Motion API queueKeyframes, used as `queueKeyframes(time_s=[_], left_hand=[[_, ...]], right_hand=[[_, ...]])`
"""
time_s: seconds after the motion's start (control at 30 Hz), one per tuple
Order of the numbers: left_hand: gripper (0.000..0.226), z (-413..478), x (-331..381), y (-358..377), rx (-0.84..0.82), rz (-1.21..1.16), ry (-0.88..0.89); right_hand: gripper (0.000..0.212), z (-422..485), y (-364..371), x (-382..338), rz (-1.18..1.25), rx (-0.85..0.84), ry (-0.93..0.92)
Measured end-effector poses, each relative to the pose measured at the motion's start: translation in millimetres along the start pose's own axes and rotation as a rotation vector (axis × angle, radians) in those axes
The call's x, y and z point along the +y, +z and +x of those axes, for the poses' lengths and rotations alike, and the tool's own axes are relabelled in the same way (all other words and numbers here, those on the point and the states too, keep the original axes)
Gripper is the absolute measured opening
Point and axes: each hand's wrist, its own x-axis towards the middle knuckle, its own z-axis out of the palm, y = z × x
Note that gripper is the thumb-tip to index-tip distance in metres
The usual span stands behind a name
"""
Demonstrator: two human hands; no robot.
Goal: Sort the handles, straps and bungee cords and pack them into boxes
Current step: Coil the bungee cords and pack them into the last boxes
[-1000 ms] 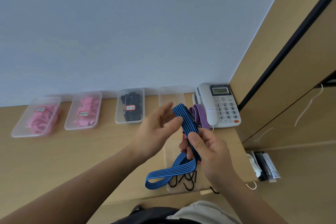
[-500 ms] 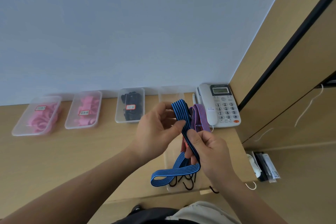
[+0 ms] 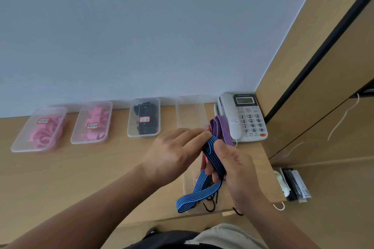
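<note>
Here: both hands on the blue bungee cord

From the head camera I see the left hand (image 3: 174, 153) and right hand (image 3: 236, 170) meeting above the tabletop (image 3: 81, 178). The fingers of both are curled round the folded blue bungee cord (image 3: 202, 190). Its lower loop hangs over a clear box (image 3: 185, 186) at the near edge, where black hooks (image 3: 210, 206) lie. A red cord (image 3: 203, 162) and a purple cord (image 3: 221, 127) rise behind the hands, just beside the telephone (image 3: 242, 117). Along the wall stand two boxes of pink items (image 3: 38, 129) and one box of black items (image 3: 144, 117).

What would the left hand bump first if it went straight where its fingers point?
Probably the purple cord, just beyond the blue cord the left hand pinches; depth is unclear.
</note>
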Motion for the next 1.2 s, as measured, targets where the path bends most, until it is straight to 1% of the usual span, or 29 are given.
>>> queueKeyframes(time_s=[0.03, 0.1, 0.13, 0.17, 0.2, 0.27, 0.3, 0.33, 0.37, 0.4, 0.47, 0.53, 0.63, 0.7, 0.8, 0.93, 1.0, 1.1, 1.2], left_hand=[[0.026, 0, -2, -1, -0.005, 0.015, 0.024], [0.025, 1, -5, -3, -0.009, 0.021, 0.047], [0.028, 1, -5, -3, -0.018, -0.009, 0.014], [0.033, 1, -3, -3, -0.032, -0.072, -0.073], [0.040, 2, -1, -4, -0.053, -0.170, -0.226], [0.050, 7, 3, -7, -0.135, -0.483, -0.636], [0.049, 12, 4, -10, -0.199, -0.709, -0.832], [0.046, 15, 3, -12, -0.250, -0.940, -0.986], [0.042, 18, 1, -14, -0.283, -1.116, -1.080], [0.041, 21, 0, -16, -0.309, -1.228, -1.122], [0.040, 25, 1, -18, -0.325, -1.299, -1.122], [0.040, 25, 3, -15, -0.286, -1.330, -1.143], [0.043, 27, 7, -16, -0.193, -1.451, -1.230], [0.043, 29, 6, -17, -0.118, -1.432, -1.232], [0.036, 30, 7, -18, -0.031, -1.277, -1.123], [0.035, 29, 8, -17, -0.049, -1.194, -0.972], [0.036, 27, 7, -16, -0.066, -1.099, -0.895], [0.038, 19, 6, -13, -0.092, -0.775, -0.730], [0.030, 12, 2, -10, -0.104, -0.414, -0.522]], right_hand=[[0.067, 0, 0, 0, -0.004, 0.000, -0.007], [0.059, 0, -1, 1, -0.008, 0.002, -0.020], [0.054, 0, -1, 1, -0.008, 0.004, -0.026], [0.050, 0, -1, 1, -0.008, 0.004, -0.030], [0.049, 0, -1, 1, -0.006, 0.001, -0.036], [0.047, 1, -2, 0, -0.002, -0.004, -0.055], [0.044, 1, -3, -1, 0.002, -0.005, -0.062], [0.040, 2, -3, -1, 0.004, -0.010, -0.067], [0.039, 2, -3, -2, 0.002, -0.018, -0.069], [0.038, 2, -3, -1, -0.003, -0.027, -0.068], [0.034, 2, -1, 0, -0.011, -0.040, -0.067], [0.033, 2, 0, 0, -0.006, -0.044, -0.064], [0.035, 4, 0, -1, -0.012, -0.039, -0.052], [0.036, 5, 1, -1, -0.042, -0.029, -0.036], [0.044, 5, 3, 2, -0.062, -0.008, 0.013], [0.045, 7, 4, 1, 0.006, -0.011, 0.040], [0.045, 7, 3, 0, -0.002, 0.002, 0.034], [0.045, 7, 4, 0, 0.011, 0.000, 0.031], [0.049, 6, 4, -2, 0.048, -0.011, 0.037]])
